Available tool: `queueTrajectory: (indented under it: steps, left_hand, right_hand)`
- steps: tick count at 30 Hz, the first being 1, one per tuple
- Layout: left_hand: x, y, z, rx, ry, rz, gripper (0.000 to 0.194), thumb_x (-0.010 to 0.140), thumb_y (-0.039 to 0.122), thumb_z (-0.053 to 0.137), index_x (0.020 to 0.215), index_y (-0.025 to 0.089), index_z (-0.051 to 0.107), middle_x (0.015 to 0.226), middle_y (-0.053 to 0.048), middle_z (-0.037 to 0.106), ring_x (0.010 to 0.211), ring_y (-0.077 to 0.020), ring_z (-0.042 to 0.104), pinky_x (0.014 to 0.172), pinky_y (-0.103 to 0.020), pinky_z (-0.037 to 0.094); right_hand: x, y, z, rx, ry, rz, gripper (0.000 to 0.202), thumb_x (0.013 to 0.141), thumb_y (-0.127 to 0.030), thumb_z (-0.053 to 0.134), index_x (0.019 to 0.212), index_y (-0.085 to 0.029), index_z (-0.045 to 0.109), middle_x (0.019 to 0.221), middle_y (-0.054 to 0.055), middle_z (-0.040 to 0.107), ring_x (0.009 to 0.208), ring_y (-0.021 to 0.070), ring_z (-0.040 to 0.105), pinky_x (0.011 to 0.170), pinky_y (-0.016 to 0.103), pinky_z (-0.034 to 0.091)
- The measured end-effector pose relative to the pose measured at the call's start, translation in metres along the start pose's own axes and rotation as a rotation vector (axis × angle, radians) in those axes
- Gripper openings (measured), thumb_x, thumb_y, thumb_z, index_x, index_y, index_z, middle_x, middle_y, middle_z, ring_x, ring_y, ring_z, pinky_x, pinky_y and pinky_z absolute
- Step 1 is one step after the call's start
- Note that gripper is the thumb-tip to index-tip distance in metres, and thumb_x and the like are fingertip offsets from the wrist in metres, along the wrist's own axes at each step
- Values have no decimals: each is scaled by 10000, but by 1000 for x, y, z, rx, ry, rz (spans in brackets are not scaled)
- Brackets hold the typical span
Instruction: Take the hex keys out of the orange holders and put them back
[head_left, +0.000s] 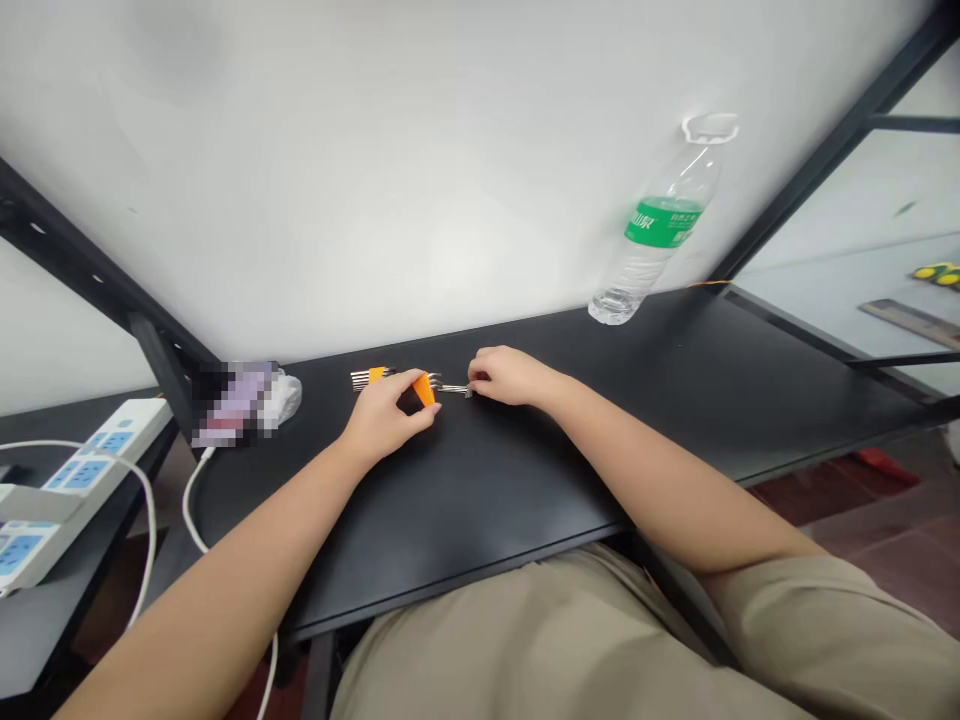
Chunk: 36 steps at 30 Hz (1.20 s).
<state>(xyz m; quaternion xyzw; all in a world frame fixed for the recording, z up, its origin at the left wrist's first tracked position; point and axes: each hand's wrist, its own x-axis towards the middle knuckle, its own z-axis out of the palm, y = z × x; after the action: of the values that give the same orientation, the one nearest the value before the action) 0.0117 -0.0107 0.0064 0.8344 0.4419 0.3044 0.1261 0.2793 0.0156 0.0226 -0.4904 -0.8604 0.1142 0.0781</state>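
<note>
A: Where do we locate the orange holder (425, 389)?

B: Toward the far side of the bench (480, 490), left of centre, at our left hand (381, 415). That grip is narrow: thumb and finger pinch the holder.

A: And our right hand (511, 376)?

B: Its fingers curl at the right ends of the thin metal rods (454, 388); we cannot tell whether they close on them. An orange-banded bundle (376, 375) sits just left of the holder.

A: What handling do we expect?

B: We judge the holder light and fairly stiff, the rods rigid and slippery. We grasp the holder by opposite sides, the rods near their ends.
</note>
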Motion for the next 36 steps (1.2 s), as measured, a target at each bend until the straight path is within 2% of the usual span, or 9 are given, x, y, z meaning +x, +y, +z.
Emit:
queueTrajectory:
  steps: [4,7,10,13,19,22,26,32,36]
  left_hand:
    - [1,0,0,0,-15,2,440,842,445,718,1235,251,678,1099,-17,759,950,-224,715,891,-348,554]
    - [1,0,0,1,-1,1,443,839,447,718,1236,254,679,1114,-21,759,950,-226,716,882,-348,559]
    - [1,-1,1,18,12,-2,453,834,449,722,1241,254,680,1135,-29,758,957,-234,718,880,-355,561]
    - [2,-2,1,38,35,-12,441,832,445,727,1228,254,689,1132,-31,763,961,-239,721,887,-359,558]
    - [3,-3,0,86,120,-60,426,821,446,738,1198,253,697,960,-4,772,810,-210,712,789,-330,541]
    - [3,-3,1,97,135,-64,417,814,443,746,1183,257,698,936,5,769,788,-204,706,772,-326,535]
    - [2,-4,3,102,119,-46,440,821,448,743,1212,252,690,958,-3,775,820,-212,715,788,-329,534]
    - [1,-5,3,102,85,-25,457,834,464,728,1236,255,677,1025,-8,776,850,-214,715,820,-335,539]
    - [1,-4,1,117,67,-13,452,838,475,720,1234,261,675,1042,-15,771,869,-224,712,829,-347,535]
  right_hand:
    - [2,-8,2,-68,6,103,127,921,-235,614,942,-205,735,1034,93,700,880,212,639,700,291,423]
    - [2,-9,2,-150,-54,267,79,842,-211,671,901,-193,720,1001,121,711,819,239,642,644,316,410]
    - [1,-5,1,-138,-107,321,71,785,-204,691,855,-192,698,906,111,709,719,226,619,601,317,388]
    - [0,0,0,-41,-59,247,66,766,-181,671,829,-199,665,846,71,693,670,188,583,589,297,370]
    - [-4,-6,-1,143,223,-126,106,809,-123,589,879,-197,617,880,31,631,758,161,544,681,265,377]
    - [-6,-13,-1,192,284,-242,127,848,-110,561,916,-195,625,917,32,602,754,151,527,688,261,379]
    - [-8,-18,0,204,298,-303,136,880,-104,553,936,-192,640,927,33,577,740,143,518,691,262,386]
    - [-6,-17,7,197,319,-336,169,904,-111,570,1001,-200,676,963,41,595,743,146,524,695,265,399]
    - [-9,-19,5,170,318,-332,199,930,-128,564,1053,-207,699,1001,57,606,765,155,537,705,271,405]
